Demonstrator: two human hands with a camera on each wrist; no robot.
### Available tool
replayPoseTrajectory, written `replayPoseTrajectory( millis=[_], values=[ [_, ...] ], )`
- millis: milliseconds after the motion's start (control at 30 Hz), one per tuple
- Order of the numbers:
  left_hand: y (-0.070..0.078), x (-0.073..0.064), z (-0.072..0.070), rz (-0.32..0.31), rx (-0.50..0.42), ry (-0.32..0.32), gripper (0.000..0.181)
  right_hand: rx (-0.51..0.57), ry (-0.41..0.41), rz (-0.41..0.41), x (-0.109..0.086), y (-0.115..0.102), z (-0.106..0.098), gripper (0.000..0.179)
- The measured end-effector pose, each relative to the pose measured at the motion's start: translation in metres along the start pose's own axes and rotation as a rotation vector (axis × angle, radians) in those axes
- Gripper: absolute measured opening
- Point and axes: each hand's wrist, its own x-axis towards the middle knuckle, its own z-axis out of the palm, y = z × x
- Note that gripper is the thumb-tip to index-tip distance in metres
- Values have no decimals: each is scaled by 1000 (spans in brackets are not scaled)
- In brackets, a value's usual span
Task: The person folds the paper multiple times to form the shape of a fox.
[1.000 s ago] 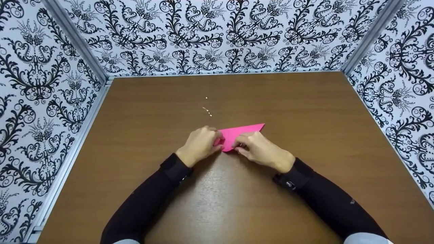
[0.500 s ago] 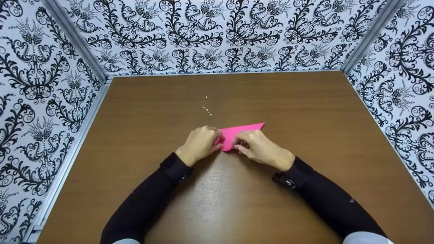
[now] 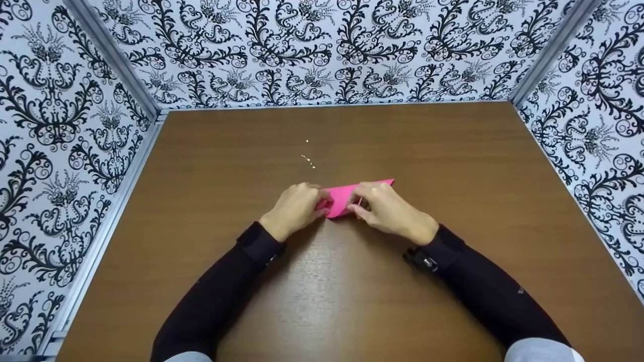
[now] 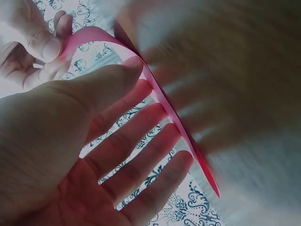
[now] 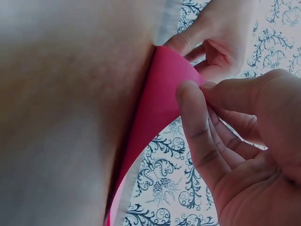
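I see the right grip (image 3: 387,207) has edged farther over the bright pink paper sheet (image 3: 341,197), pinching its raised, curling edge. The left grip (image 3: 293,208) presses the left end on the brown wooden counter (image 3: 453,161); I judge the bend unfinished.

Pink sheet (image 3: 340,197), curved

A thin sheet, its far edge nearly straight along the brown table (image 3: 322,301) and ending in a sharp corner at right; the near part arches upward, pinched in the right hand (image 3: 390,208).
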Motion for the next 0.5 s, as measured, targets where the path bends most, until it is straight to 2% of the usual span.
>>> replayPoseTrajectory(
  millis=[200,500],
  values=[
    [-6,4,-1,8,-37,-9,8,-27,12,26,18,4,-4,7],
    [-10,3,-3,13,-63,-24,12,-52,-23,100,41,13,-1,6]
  ],
)
